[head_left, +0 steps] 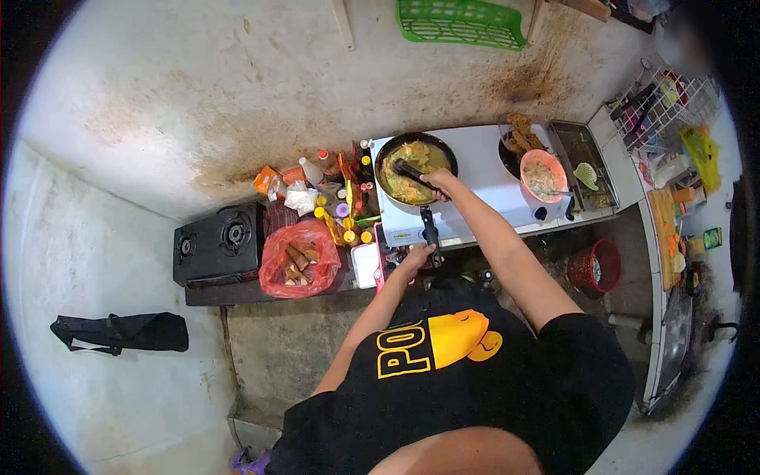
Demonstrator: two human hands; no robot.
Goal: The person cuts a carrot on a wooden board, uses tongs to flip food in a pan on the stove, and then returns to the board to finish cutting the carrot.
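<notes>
A black frying pan [452,145] with pale orange, battered-looking food [416,152] in yellowish oil sits on the white stove [483,158]. My left hand [418,256] is wrapped round the pan handle [429,224], near its end. Over the pan's right rim, my right hand [443,183] grips a black spatula [410,170], whose far end reaches into the food. On the stove's right side, an orange bowl [543,176] holds pale batter and a spoon. Behind it, browned fried pieces [521,133] sit in a container.
Left of the pan crowd bottles and sauces [348,210], a red plastic bag [297,261] with brown pieces, and a black two-burner stove [222,241]. Rightward are a metal tray [584,162], a red basket [594,267] below, a cutting board [663,229] and a wire rack [665,111].
</notes>
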